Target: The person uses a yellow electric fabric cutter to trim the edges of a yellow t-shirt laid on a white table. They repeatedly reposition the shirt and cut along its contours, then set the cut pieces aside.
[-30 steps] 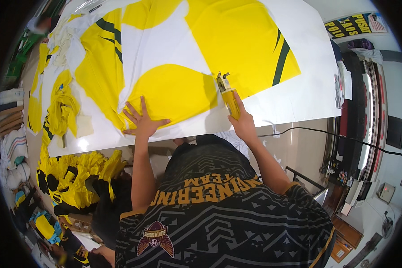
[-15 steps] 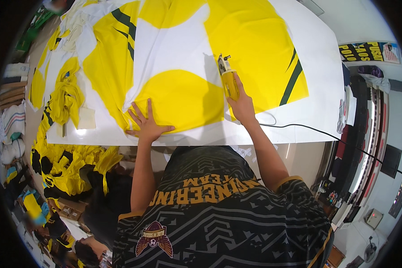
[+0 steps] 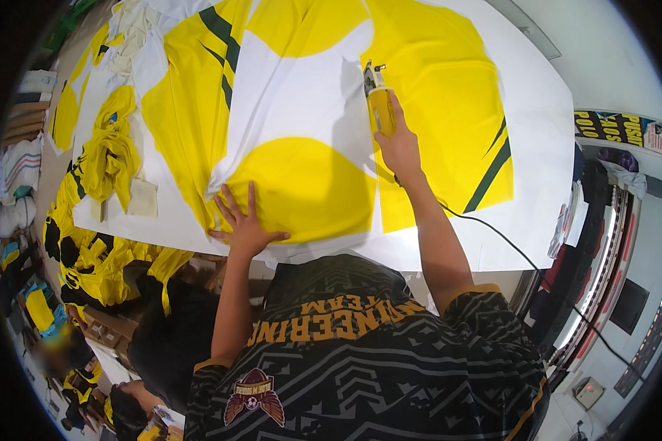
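A large sheet of white fabric printed with yellow shapes and dark green stripes (image 3: 301,95) lies spread over a cutting table. My left hand (image 3: 244,223) presses flat on a yellow patch near the table's front edge, fingers spread. My right hand (image 3: 399,143) grips a yellow hand-held electric fabric cutter (image 3: 379,103), arm stretched forward; its blade end sits on the white strip between two yellow areas. A cut line runs through the fabric from the front edge up toward the cutter. A black cord (image 3: 493,231) trails from the cutter off to the right.
Crumpled yellow cut pieces (image 3: 110,158) lie on the table's left part, and more yellow fabric (image 3: 95,264) hangs below the left edge. Folded cloth stacks (image 3: 18,165) stand at far left. Dark shelving and a wall poster (image 3: 621,128) are on the right.
My right hand has pushed the cutter farther forward across the fabric, lengthening the cut. My left hand has stayed flat on the yellow patch.
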### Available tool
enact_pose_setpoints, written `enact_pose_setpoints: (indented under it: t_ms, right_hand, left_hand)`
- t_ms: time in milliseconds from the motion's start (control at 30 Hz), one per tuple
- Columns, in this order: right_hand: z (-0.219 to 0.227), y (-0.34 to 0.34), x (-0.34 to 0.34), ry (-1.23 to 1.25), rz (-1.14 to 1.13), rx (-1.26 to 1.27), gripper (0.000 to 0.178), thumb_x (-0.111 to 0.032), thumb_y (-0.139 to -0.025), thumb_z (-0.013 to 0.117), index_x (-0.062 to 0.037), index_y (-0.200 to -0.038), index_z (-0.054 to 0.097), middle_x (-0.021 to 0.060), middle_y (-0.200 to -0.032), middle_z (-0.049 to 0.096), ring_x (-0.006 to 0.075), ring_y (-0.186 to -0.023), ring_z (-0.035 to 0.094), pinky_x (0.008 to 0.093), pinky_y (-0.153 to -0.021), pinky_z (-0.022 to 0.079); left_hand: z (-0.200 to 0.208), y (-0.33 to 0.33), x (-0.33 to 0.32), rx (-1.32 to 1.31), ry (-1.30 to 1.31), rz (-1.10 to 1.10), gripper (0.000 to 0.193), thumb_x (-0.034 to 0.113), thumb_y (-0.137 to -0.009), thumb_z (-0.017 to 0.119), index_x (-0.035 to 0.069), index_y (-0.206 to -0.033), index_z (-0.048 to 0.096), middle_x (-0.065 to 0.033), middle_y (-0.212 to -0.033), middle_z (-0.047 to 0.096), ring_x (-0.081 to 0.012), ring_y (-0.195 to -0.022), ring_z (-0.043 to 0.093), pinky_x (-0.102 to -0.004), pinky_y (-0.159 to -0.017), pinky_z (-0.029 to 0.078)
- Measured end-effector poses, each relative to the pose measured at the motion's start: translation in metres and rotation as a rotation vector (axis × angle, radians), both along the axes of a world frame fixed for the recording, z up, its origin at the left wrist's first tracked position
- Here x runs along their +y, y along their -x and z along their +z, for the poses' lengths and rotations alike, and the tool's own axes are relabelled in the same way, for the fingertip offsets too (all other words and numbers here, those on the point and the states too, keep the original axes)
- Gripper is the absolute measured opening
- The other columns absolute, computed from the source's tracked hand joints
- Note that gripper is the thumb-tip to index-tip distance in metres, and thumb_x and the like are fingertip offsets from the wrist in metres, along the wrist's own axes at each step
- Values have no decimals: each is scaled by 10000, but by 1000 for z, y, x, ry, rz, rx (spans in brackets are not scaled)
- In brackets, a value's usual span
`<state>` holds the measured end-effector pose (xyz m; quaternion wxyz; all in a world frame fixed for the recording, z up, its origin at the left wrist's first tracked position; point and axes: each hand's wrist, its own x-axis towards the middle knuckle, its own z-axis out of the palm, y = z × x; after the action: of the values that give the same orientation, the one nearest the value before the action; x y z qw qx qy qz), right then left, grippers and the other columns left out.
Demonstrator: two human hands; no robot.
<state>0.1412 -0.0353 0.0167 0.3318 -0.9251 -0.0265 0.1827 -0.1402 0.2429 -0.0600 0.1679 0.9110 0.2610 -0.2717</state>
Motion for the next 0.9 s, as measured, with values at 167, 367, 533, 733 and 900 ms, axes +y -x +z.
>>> enact_pose_setpoints:
  t_ms: [167,367,533,733,900]
  right_hand:
    - [-14,-47,18,0,18,-50,1047,-141,-952,738,-416,-1802,192,316,-1371,747,560,-1103,744,552,-1015,613]
    - [-14,-91,30,-26,72,-104,1042,-185,-958,736,-407,-1808,175,303,-1174,792,555,-984,743,571,-927,615]
    - [-20,-38,-10,-68,-17,-117,1028,-210,-983,734,-310,-1826,153,287,-1095,804,497,-935,767,526,-870,626]
    - [-14,92,-114,-212,75,-50,1032,-142,-988,766,-211,-1835,180,296,-1427,715,433,-1234,736,442,-1069,576]
    - [-28,152,-203,-346,105,4,993,-31,-976,755,-132,-1822,246,244,-1725,516,347,-1591,513,423,-1318,378]
  left_hand:
    - [20,-6,-7,20,19,36,1644,723,-547,1020,447,-1828,26,-193,-1857,-318,-492,-1709,-256,-1032,-1050,145]
    - [46,-43,-49,-83,25,-118,1473,622,-653,1017,445,-1818,134,-174,-1897,-191,-484,-1739,-149,-1044,-1045,168]
    - [31,-74,-50,-171,60,-132,1342,589,-670,1007,411,-1787,285,-142,-1913,-39,-465,-1748,-43,-1024,-1072,184]
    - [-29,-68,52,-441,-186,-32,720,388,-867,890,167,-1506,641,-192,-1738,430,-420,-1596,409,-754,-1080,458]
    - [-24,-46,59,-86,40,-198,326,224,-935,759,-8,-1164,757,-245,-1288,760,-434,-1153,731,-550,-949,584]
